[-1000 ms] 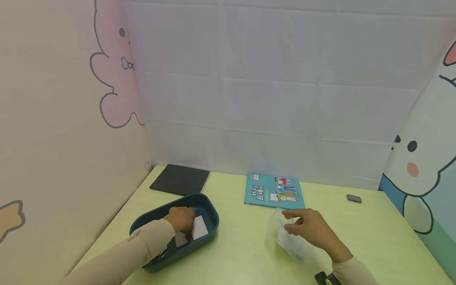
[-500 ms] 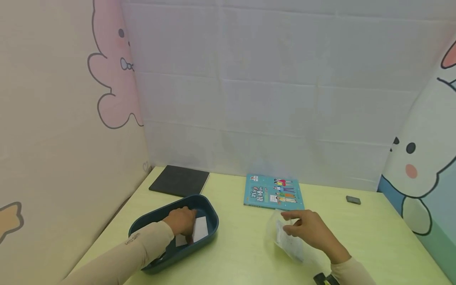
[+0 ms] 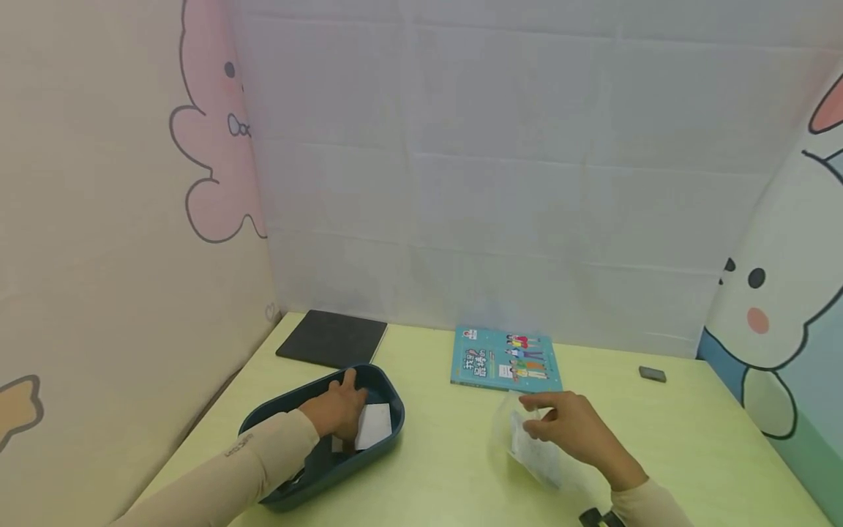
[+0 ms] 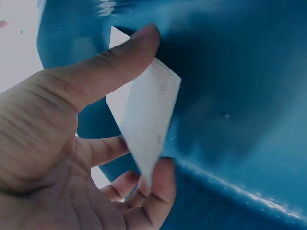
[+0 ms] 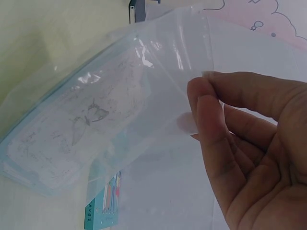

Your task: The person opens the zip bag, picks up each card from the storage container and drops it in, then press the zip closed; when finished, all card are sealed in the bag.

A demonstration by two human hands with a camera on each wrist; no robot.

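Note:
A dark blue bin [image 3: 316, 484] stands at the left of the table, and my left hand [image 3: 337, 410] reaches down into it. In the left wrist view that hand grips a small white paper packet [image 4: 146, 105], thumb across its top and fingers at its lower end. My right hand [image 3: 576, 426] pinches the edge of a clear plastic bag [image 5: 165, 52] between thumb and fingertips. Inside the bag lies a pale sheet [image 5: 57, 139] with a butterfly drawing. The bag's body hangs down to the left of the right hand, close over the table.
Behind the bin lies a black notebook [image 3: 332, 338]. A turquoise picture book [image 3: 506, 359] lies at the back middle, just beyond the bag. Toward the back right is a small grey block [image 3: 652, 374]. Cartoon-printed walls [image 3: 132, 278] enclose the table [image 3: 448, 454].
In the bin, the left hand's fingers have spread and shifted, and the white packet now sits tilted, slightly further right. The right hand still holds the bag in much the same place.

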